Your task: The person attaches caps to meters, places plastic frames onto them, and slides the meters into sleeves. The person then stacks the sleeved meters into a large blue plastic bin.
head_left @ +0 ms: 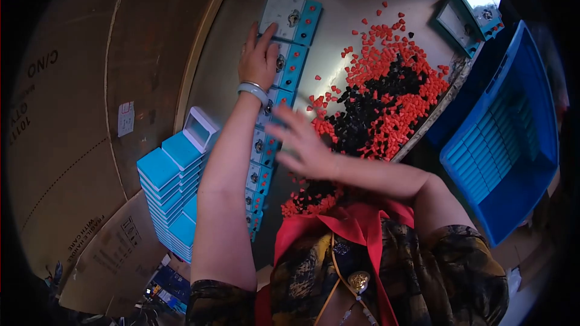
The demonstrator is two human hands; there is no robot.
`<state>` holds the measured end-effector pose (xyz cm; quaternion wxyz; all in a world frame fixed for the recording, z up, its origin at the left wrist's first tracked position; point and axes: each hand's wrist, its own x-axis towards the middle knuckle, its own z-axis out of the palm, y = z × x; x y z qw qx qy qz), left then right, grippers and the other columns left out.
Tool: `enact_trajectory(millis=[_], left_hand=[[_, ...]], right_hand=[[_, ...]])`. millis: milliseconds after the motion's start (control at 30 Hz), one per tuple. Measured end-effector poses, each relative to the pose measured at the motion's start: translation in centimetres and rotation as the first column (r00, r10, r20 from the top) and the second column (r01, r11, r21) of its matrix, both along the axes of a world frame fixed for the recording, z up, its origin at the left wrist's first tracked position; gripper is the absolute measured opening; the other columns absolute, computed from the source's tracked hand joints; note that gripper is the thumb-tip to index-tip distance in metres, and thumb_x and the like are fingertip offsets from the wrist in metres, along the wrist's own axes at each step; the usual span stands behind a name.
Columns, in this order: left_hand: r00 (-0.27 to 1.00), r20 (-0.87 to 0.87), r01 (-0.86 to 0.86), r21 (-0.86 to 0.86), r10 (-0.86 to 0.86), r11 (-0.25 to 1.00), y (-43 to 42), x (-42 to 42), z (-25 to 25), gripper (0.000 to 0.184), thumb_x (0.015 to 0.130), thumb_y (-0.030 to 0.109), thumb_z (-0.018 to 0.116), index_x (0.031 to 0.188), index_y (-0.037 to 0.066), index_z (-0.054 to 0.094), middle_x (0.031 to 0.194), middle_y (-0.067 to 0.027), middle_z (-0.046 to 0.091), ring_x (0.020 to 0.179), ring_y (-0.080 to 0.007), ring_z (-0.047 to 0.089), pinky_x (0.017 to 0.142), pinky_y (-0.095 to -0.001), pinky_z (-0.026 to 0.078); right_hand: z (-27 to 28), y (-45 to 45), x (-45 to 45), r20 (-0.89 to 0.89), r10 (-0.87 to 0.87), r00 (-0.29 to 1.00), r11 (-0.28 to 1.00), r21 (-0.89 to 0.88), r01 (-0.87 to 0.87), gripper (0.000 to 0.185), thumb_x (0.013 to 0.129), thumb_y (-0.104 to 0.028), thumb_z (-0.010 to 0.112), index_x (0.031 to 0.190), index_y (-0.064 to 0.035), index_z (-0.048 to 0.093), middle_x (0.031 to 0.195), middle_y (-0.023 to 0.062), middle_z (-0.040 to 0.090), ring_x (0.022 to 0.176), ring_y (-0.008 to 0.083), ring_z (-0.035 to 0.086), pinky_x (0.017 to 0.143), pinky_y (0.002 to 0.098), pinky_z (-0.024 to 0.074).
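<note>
A row of teal cases with pale grey panels (283, 17) runs along the metal table. Each visible case has a metal fitting and small red and black caps along its teal edge. My left hand (258, 63), wearing a band at the wrist, lies over the far end of the row, its fingers stretched out on the panels. Lower down, my right hand (305, 148) is smeared by motion above the row's middle. Its fingers look spread, and no object shows in them. Beside it spreads a heap of loose red caps (417, 105) and black caps (359, 115).
Stacked teal cases (160, 169) stand left of my left arm, with a pale open case (200, 130) on top. A blue plastic basket (501, 145) is at right. Two more cases (474, 15) sit at the far right corner. Large cardboard (66, 84) borders the left.
</note>
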<state>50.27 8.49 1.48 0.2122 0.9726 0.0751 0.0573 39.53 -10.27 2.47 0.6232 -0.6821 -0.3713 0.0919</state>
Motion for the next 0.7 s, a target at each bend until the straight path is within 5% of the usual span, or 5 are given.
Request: enact_trajectory(millis=[67, 200, 367, 567, 700], left_hand=[[0.999, 0.029, 0.039, -0.078, -0.037, 0.996, 0.3, 0.2, 0.0, 0.041, 0.091, 0.024, 0.054, 0.132, 0.027, 0.055, 0.148, -0.0156, 0.036, 0.121, -0.0403, 0.049, 0.101, -0.0432, 0.042], [0.992, 0.064, 0.114, -0.060, -0.110, 0.992, 1.7, -2.0, 0.0, 0.045, 0.089, 0.023, 0.054, 0.135, 0.025, 0.052, 0.149, -0.0167, 0.035, 0.128, -0.0393, 0.043, 0.105, -0.0450, 0.036], [0.964, -0.211, 0.199, 0.180, -0.159, 0.963, 4.5, -18.8, 3.4, 0.057, 0.091, 0.023, 0.049, 0.146, 0.013, 0.038, 0.154, -0.0163, 0.027, 0.132, -0.0396, 0.036, 0.110, -0.0474, 0.026], [0.983, -0.176, 0.060, 0.083, -0.045, 0.995, 4.7, -24.4, 1.7, 0.056, 0.089, 0.023, 0.052, 0.143, 0.015, 0.042, 0.154, -0.0134, 0.029, 0.124, -0.0394, 0.045, 0.105, -0.0456, 0.034], [0.997, -0.047, 0.070, 0.053, -0.068, 0.996, 4.6, -24.9, 0.9, 0.049, 0.092, 0.024, 0.049, 0.141, 0.016, 0.046, 0.152, -0.0137, 0.032, 0.121, -0.0410, 0.048, 0.101, -0.0442, 0.040]], right_hand=[[0.1, 1.8, 1.6, -0.049, -0.213, 0.976, 0.976, -0.055, 0.210, 0.064, 0.082, -0.019, 0.066, 0.140, -0.0095, 0.041, 0.146, 0.0217, 0.034, 0.136, 0.0427, 0.030, 0.110, 0.0575, 0.0227], [1.7, -0.1, -8.4, -0.210, 0.287, 0.934, 0.948, -0.075, -0.308, 0.074, 0.077, -0.019, 0.071, 0.143, -0.0187, 0.037, 0.148, 0.0229, 0.026, 0.141, 0.0440, 0.020, 0.110, 0.0633, 0.0194], [1.3, 2.8, -1.3, -0.033, -0.292, 0.956, 0.946, -0.160, 0.283, 0.066, 0.081, -0.015, 0.066, 0.141, -0.0122, 0.039, 0.147, 0.0221, 0.029, 0.136, 0.0449, 0.028, 0.111, 0.0577, 0.0206], [1.2, 0.1, -14.5, -0.082, 0.312, 0.946, 0.948, -0.041, -0.316, 0.071, 0.080, -0.021, 0.069, 0.143, -0.0151, 0.038, 0.150, 0.0202, 0.025, 0.141, 0.0440, 0.020, 0.110, 0.0609, 0.0200], [0.3, 4.6, -10.5, -0.049, -0.185, 0.982, 0.963, -0.208, 0.171, 0.070, 0.079, -0.013, 0.069, 0.142, -0.0150, 0.038, 0.148, 0.0213, 0.027, 0.138, 0.0451, 0.024, 0.110, 0.0611, 0.0195]])
